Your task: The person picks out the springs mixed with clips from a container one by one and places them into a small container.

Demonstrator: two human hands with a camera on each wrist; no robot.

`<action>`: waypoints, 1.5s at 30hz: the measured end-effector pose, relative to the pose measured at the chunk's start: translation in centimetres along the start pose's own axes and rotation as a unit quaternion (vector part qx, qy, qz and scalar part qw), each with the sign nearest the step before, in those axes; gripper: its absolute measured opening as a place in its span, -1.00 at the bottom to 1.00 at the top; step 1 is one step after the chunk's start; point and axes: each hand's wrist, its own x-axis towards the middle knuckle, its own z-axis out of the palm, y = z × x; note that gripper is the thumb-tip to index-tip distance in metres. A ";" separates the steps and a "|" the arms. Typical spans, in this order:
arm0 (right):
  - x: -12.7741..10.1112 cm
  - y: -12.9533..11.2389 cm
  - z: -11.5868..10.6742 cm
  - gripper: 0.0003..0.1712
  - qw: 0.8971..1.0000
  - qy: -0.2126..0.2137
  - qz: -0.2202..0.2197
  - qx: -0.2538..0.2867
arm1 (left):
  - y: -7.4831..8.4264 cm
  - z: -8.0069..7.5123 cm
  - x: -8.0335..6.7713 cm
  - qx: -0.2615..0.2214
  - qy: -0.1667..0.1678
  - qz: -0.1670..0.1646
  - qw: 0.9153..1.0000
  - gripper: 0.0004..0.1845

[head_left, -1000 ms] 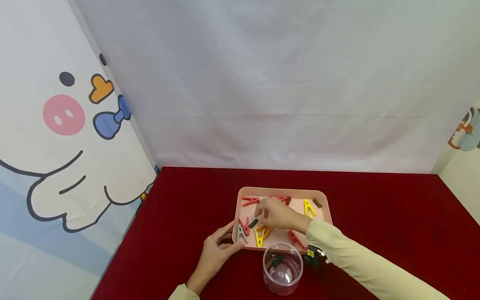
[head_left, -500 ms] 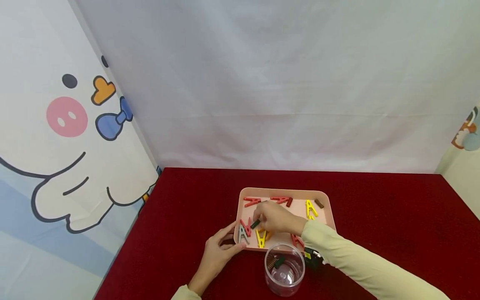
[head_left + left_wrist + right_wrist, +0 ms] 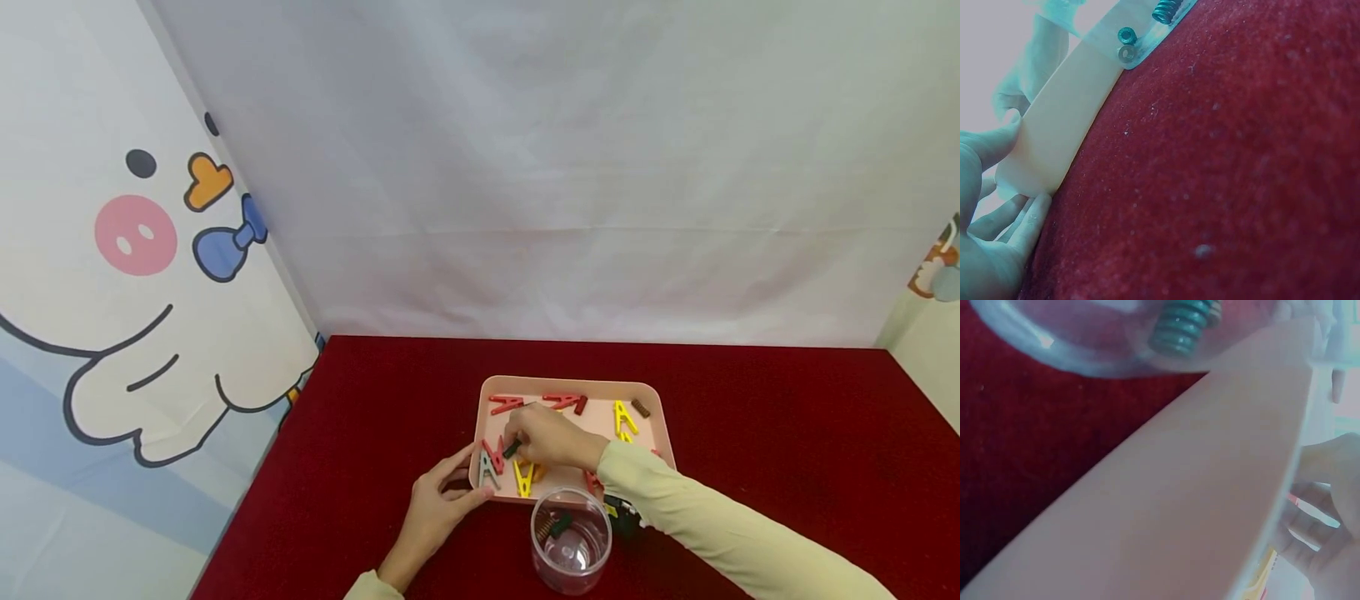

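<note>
A pink tray (image 3: 570, 384) lies on the red cloth and holds several red, yellow and grey clothes pegs. My right hand (image 3: 542, 437) reaches into its left half, and the fingertips pinch a small dark green spring (image 3: 512, 450) beside a red peg (image 3: 492, 457). My left hand (image 3: 441, 497) grips the tray's front left corner, thumb on the wall (image 3: 1066, 125) and fingers (image 3: 1019, 228) below it. The right wrist view shows the tray wall (image 3: 1179, 506) close up, with my right fingers (image 3: 1329, 506) behind it.
A clear jar (image 3: 570, 542) stands just in front of the tray with a green spring (image 3: 1179, 328) and a coil inside. A small dark object (image 3: 622, 517) lies right of the jar. White curtains close the back and left.
My right hand has moved left and toward me across the tray, and its fingertips have closed on the dark green spring. The left hand has kept its hold on the corner.
</note>
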 end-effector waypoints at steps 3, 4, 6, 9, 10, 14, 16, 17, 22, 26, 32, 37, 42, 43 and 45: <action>-0.1 0.1 -0.1 -0.82 1.000 0.000 -0.011 0.000 | -0.1 0.0 0.0 -0.005 0.000 0.006 1.000 -0.33; -0.1 0.2 -0.1 -0.82 1.000 0.000 -0.015 -0.001 | 0.0 0.0 0.0 -0.007 0.001 0.006 1.000 -0.33; -0.2 0.3 -0.1 -0.82 1.000 0.001 -0.018 -0.009 | 0.1 0.1 0.0 -0.010 0.001 0.004 1.000 -0.33; -0.4 0.4 -0.2 -0.82 1.000 0.007 -0.018 -0.013 | 0.6 0.1 0.0 -0.012 0.000 0.003 1.000 -0.33; -0.5 0.5 -0.3 -0.81 1.000 0.011 -0.019 -0.013 | 0.9 0.1 -0.1 -0.012 -0.001 0.004 1.000 -0.33; -0.7 0.5 -0.6 -0.81 0.999 0.030 -0.024 -0.009 | 2.4 0.1 -0.4 -0.007 -0.005 0.004 1.000 -0.33; -0.9 0.4 -0.7 -0.83 0.999 0.036 -0.025 -0.009 | 3.0 0.1 -0.5 -0.005 -0.007 0.003 1.000 -0.34; -0.9 0.4 -0.8 -0.85 0.999 0.038 -0.025 -0.009 | 3.2 0.1 -0.5 -0.004 -0.007 0.001 1.000 -0.34; -1.4 0.1 -1.3 -0.91 0.998 0.045 -0.031 -0.011 | 3.4 0.2 -0.7 -0.001 -0.006 0.001 1.000 -0.34; -1.9 -0.1 -1.7 -0.93 0.998 0.055 -0.036 -0.009 | 3.3 0.2 -0.6 0.003 -0.004 -0.001 1.000 -0.34; -2.8 -0.1 -2.1 -0.85 0.998 0.058 -0.026 -0.004 | 3.4 0.1 -0.6 -0.001 -0.006 -0.009 1.000 -0.33; -3.5 -0.1 -2.5 -0.77 0.997 0.069 -0.027 -0.010 | 3.4 0.1 -0.6 -0.001 -0.005 -0.010 1.000 -0.33; -4.1 0.1 -2.6 -0.75 0.996 0.083 -0.031 -0.004 | 3.4 0.2 -0.6 0.006 -0.001 -0.012 1.000 -0.33; -4.3 0.2 -2.6 -0.75 0.996 0.085 -0.034 -0.003 | 3.3 0.2 -0.6 0.007 -0.001 -0.012 1.000 -0.33; -4.7 0.3 -2.6 -0.74 0.995 0.091 -0.042 -0.002 | 3.3 0.2 -0.6 0.007 0.000 -0.011 1.000 -0.33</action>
